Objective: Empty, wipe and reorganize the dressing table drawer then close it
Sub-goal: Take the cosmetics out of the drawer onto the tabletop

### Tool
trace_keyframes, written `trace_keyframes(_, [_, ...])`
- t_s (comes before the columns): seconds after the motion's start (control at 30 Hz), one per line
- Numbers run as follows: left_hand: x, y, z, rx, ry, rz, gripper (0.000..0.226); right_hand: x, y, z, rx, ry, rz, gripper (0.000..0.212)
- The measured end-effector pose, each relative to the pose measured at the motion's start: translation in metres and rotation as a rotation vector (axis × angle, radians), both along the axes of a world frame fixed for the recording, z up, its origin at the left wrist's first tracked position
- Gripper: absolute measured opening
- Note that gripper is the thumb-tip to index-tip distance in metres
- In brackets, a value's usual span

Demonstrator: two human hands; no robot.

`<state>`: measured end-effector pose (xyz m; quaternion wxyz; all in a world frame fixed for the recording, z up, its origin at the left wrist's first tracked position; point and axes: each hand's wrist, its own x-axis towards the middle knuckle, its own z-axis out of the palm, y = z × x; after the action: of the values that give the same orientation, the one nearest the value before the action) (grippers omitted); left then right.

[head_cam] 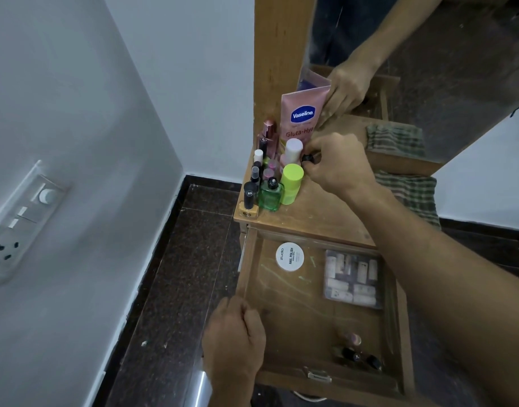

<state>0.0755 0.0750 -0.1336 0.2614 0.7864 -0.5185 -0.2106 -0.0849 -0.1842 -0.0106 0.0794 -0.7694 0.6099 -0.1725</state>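
The wooden drawer (399, 324) stands pulled open below the dressing table top (320, 212). Inside lie a white nail polish remover tub (290, 256), a clear packet of small tubes (352, 279) and a few small dark bottles (358, 355) near the front. My left hand (234, 339) grips the drawer's left edge. My right hand (337, 163) pinches a small black-capped item (306, 158) on the table top, beside a cluster of cosmetics: a pink Vaseline tube (302, 116), a green glass bottle (270, 195), a lime-capped bottle (292, 183) and several small bottles.
A checked cloth (411, 192) lies at the back right of the table top under the mirror (428, 69), which reflects my hand. A white wall with a switch panel (23, 218) stands to the left. Dark granite floor (176, 274) lies below.
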Motion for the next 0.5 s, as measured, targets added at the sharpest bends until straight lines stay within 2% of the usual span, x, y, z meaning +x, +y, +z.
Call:
trace_keyframes(0.23, [0.000, 0.000, 0.000, 0.004, -0.002, -0.002, 0.035, -0.003, -0.001, -0.007, -0.025, -0.095, 0.030, 0.017])
trace_keyframes(0.5, [0.000, 0.002, -0.001, -0.018, 0.014, -0.001, 0.034, -0.008, 0.004, -0.021, 0.058, -0.240, -0.018, 0.027])
